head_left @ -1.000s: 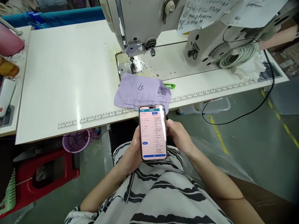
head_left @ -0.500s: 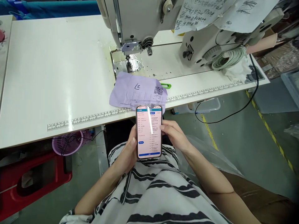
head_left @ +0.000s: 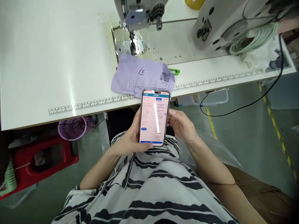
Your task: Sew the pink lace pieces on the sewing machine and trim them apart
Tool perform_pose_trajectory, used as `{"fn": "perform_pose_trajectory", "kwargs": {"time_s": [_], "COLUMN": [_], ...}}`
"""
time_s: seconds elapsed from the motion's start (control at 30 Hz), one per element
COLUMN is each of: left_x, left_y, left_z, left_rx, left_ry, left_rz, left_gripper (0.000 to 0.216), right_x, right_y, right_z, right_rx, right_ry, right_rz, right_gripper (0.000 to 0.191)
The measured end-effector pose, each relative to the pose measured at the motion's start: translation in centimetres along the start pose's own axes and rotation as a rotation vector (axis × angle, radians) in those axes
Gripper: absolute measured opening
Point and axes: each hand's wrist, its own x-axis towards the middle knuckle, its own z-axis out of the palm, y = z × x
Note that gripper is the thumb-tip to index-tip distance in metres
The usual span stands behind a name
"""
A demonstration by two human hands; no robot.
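A smartphone (head_left: 153, 121) with a lit pinkish screen of text and blue buttons is held upright in front of my body. My left hand (head_left: 129, 137) wraps its left side and lower edge, with the thumb laid over the bottom of the screen. At the right edge, my right hand (head_left: 183, 124) has its fingers curled against the phone, its thumb just off the glass. Behind the phone's top lies a creased purple paper slip (head_left: 142, 74) with a QR code and a handwritten mark. A green plastic piece (head_left: 174, 72) pokes out beside the slip.
A sewing machine (head_left: 140, 15) stands on the white table (head_left: 58, 62), which has a printed ruler along its front edge. Coiled pale green cord (head_left: 253, 39) rests at the right. Under the table are a purple basket (head_left: 72, 129) and a red plastic object (head_left: 46, 155).
My left thumb has moved onto the bottom of the screen. My right thumb has drawn back off the glass, and a small blue mark now shows there. The view has tilted downward.
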Motion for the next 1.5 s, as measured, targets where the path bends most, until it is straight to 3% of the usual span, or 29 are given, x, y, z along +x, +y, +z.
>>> {"fn": "perform_pose_trajectory", "kwargs": {"time_s": [0.43,0.6,0.8,0.87,1.03,1.1,1.2,1.3,1.4,1.5], "left_x": [-0.1,-0.1,-0.2,-0.4,-1.2,-1.4,-1.8,-2.2,-2.5,-2.6], "left_y": [-0.7,-0.3,0.2,0.3,0.7,0.8,1.1,1.4,1.5,1.3], "left_z": [-0.1,0.1,-0.2,-0.6,-1.5,-2.0,-2.7,-3.4,-3.9,-4.3], "left_rx": [0.198,0.128,0.014,-0.051,-0.169,-0.139,-0.120,-0.119,-0.138,-0.195], "left_ry": [0.055,0.035,0.064,0.076,0.130,0.189,0.231,0.274,0.331,0.415], "left_rz": [0.052,0.034,0.056,0.029,0.056,0.091,0.090,0.110,0.143,0.149], "left_gripper": [0.108,0.113,0.109,0.109,0.107,0.107,0.109,0.109,0.106,0.098], "right_x": [-0.2,-0.2,0.0,0.0,1.5,2.7,4.3,5.2,5.3,4.1], "right_y": [0.4,0.3,-0.6,-1.1,-2.8,-3.1,-2.7,-1.6,-0.7,-0.9], "right_z": [0.0,0.0,0.0,0.0,-0.6,-0.8,-0.9,-1.0,-1.4,-2.1], "right_rx": [-0.019,-0.036,-0.166,-0.329,-1.009,-1.268,-1.498,-1.560,-1.566,-1.547], "right_ry": [0.000,-0.008,-0.130,-0.116,0.304,0.247,0.031,-0.021,0.033,0.108], "right_rz": [-0.035,-0.013,-0.093,-0.207,-0.816,-0.908,-0.907,-0.965,-1.089,-1.246], "right_gripper": [0.045,0.048,0.050,0.047,0.028,0.047,0.066,0.056,0.038,0.033]}}
